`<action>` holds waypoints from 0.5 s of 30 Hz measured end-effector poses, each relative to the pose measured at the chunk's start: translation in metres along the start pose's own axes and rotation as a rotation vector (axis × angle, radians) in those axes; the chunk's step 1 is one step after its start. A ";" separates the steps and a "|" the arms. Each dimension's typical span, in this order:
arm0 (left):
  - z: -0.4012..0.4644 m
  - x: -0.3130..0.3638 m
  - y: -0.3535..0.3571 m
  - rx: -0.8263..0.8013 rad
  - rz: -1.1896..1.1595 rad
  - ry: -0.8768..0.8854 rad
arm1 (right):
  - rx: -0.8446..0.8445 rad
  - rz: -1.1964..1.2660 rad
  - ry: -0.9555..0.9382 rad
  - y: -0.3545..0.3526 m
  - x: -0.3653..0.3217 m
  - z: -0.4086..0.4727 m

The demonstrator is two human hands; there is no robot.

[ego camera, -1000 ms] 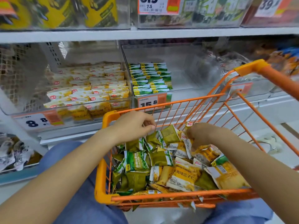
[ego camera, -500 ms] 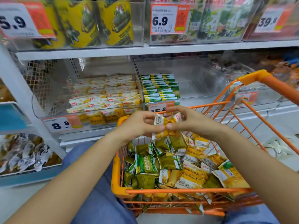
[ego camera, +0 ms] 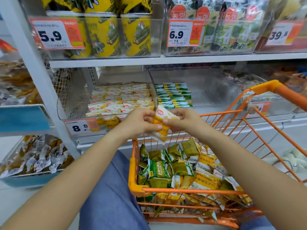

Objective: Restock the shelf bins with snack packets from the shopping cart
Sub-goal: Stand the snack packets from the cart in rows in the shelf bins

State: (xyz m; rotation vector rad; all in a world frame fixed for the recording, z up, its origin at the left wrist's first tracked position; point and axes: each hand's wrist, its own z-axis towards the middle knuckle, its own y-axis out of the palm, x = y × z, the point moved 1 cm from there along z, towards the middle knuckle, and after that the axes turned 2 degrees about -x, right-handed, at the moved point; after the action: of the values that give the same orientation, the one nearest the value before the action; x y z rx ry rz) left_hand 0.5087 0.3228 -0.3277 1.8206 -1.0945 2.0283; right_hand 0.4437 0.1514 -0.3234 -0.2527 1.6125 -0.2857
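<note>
I see my left hand (ego camera: 138, 123) and right hand (ego camera: 183, 121) both pinching a small stack of yellow-and-white snack packets (ego camera: 160, 125). They hold it above the orange wire shopping cart (ego camera: 191, 190), just before the clear plastic shelf bin (ego camera: 79, 103) of matching packets.

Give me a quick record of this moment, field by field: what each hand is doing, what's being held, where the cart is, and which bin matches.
left hand: left hand grips the yellow packets
right hand: right hand pinches the same yellow packets
held item: a small bunch of yellow and white snack packets, above the cart's front edge
cart: orange cart, holding green packets and more yellow ones
matching bin: clear bin of yellow packets, above the 8.8 price tag
neighbour bin: green packets bin to its right
</note>
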 end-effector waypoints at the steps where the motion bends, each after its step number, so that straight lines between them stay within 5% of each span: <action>1: -0.001 0.000 -0.002 0.040 -0.028 -0.011 | 0.033 0.069 0.010 0.001 -0.002 0.001; 7: -0.017 0.001 -0.019 0.126 0.001 -0.025 | -0.017 0.014 -0.064 0.016 -0.016 0.012; 15: -0.032 0.020 -0.109 0.370 0.637 0.011 | 0.089 -0.231 -0.302 0.069 -0.034 0.058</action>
State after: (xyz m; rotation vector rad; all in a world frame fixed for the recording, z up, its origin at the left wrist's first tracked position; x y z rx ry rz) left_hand 0.5449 0.4138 -0.2660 1.7563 -1.5282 2.7480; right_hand 0.5045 0.2260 -0.3171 -0.3960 1.2699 -0.4721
